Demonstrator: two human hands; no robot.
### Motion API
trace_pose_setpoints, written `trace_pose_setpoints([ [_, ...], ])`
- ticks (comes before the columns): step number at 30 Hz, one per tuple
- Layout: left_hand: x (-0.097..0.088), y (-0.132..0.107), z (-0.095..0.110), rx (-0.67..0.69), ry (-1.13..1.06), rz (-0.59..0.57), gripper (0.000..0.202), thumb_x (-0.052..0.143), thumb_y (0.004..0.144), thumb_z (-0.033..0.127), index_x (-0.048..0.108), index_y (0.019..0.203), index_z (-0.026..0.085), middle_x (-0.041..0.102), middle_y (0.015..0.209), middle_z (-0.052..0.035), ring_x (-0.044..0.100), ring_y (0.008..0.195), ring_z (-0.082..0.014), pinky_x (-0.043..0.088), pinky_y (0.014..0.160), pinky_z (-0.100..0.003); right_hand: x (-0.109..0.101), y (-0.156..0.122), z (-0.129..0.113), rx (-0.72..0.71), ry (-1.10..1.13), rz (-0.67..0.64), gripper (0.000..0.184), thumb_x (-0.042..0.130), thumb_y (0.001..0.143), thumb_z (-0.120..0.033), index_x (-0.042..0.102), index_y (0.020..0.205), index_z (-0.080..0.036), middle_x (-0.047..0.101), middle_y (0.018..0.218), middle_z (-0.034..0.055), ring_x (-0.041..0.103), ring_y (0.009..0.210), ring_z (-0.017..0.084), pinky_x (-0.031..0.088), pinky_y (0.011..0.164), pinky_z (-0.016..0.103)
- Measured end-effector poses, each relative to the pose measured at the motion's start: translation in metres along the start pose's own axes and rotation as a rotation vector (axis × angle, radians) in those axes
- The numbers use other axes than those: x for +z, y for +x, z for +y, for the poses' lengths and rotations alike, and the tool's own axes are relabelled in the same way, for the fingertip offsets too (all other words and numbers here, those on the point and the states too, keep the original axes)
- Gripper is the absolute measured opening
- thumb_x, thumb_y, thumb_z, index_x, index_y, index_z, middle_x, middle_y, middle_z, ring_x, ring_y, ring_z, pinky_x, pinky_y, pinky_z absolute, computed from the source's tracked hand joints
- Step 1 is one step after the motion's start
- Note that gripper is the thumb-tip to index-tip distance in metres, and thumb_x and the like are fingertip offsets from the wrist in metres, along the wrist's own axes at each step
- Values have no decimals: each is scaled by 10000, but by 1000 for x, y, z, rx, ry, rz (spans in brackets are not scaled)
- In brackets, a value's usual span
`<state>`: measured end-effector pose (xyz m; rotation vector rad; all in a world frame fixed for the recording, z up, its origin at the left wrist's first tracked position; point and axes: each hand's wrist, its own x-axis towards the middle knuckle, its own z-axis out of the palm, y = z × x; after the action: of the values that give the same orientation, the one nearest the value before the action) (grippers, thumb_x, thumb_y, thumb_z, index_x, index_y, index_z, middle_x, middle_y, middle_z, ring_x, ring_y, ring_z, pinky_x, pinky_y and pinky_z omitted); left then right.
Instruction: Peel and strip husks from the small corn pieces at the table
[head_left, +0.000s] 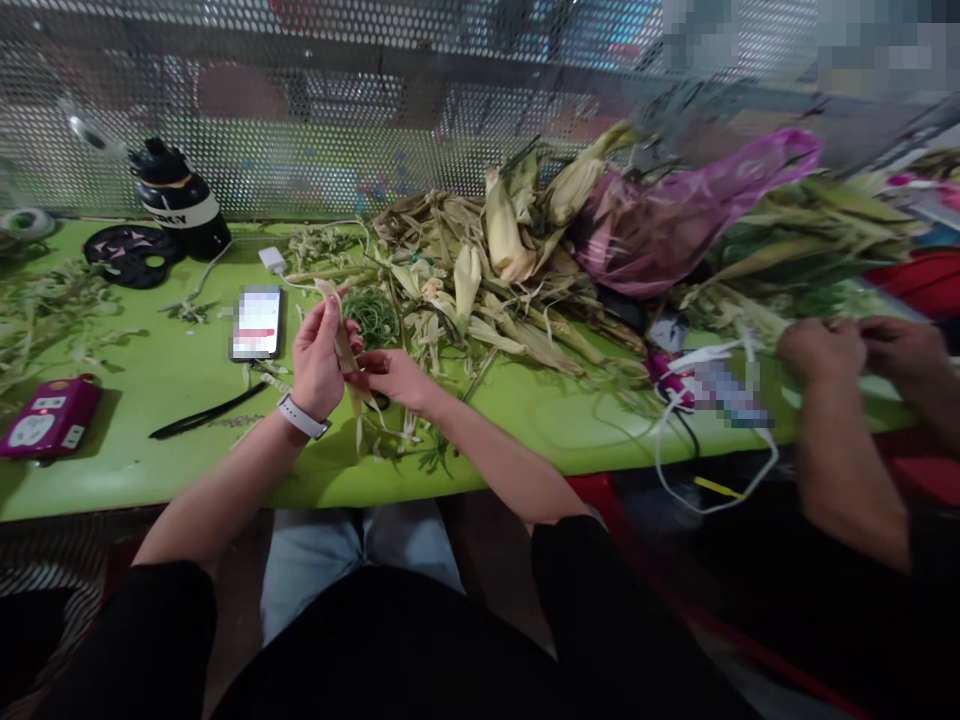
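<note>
My left hand (316, 358) is closed around a pale, narrow corn husk (343, 345) that stands upright above the green table (517, 435). Lower down, the fingertips of my right hand (396, 380) pinch the same husk, and thin torn strips hang beneath them. Right behind the hands sits a bundle of fine green strands (373, 318). A large heap of dry and fresh corn husks (517, 330) spreads to the right of it. What lies inside my left palm is hidden.
A phone (256, 322), a black strap (206, 412) and a purple box (51, 418) lie left. Behind them stands a black bottle (176, 205). A pink plastic bag (637, 235) rests on the husks. At right are white cables (701, 355) and another person's hands (821, 352).
</note>
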<state>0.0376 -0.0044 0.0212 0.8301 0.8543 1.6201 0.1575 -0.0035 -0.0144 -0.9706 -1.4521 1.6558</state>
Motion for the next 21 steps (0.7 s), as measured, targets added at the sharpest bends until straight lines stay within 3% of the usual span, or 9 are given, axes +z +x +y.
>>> trace_pose_setpoints([
  [5,-2,5,0,30,16,-5,317,658,855,462,677,1057,219,549,671,18,557,560,-83,454,524,-206,2,-1,4,-39,-136,-28,383,743,691,-485,579,747,-143,551,640,-40,479,599,87,374,570,224],
  [8,-3,8,0,25,-1,7,353,647,857,478,663,1108,230,550,689,12,557,574,-86,444,522,-202,7,-2,5,-101,-135,40,385,731,724,-475,525,823,-165,565,741,-25,510,679,102,416,623,237],
  [12,-3,10,0,54,-40,36,331,648,863,453,666,1100,223,553,704,9,552,593,-81,420,507,-187,15,-5,7,-53,-2,-61,330,621,853,-446,430,966,-202,556,717,-40,549,637,112,474,620,261],
  [16,-3,11,2,70,-55,57,301,618,891,432,659,1089,209,555,721,6,553,594,-71,389,479,-169,19,-7,8,-34,-95,-76,251,527,926,-432,415,876,-214,461,659,-69,474,540,75,486,574,240],
  [21,-6,15,6,65,-77,57,326,623,888,442,652,1114,209,558,727,2,564,614,-79,366,476,-174,17,-10,12,-95,-214,-35,333,463,939,-533,431,844,-215,416,631,-70,418,494,60,400,478,193],
])
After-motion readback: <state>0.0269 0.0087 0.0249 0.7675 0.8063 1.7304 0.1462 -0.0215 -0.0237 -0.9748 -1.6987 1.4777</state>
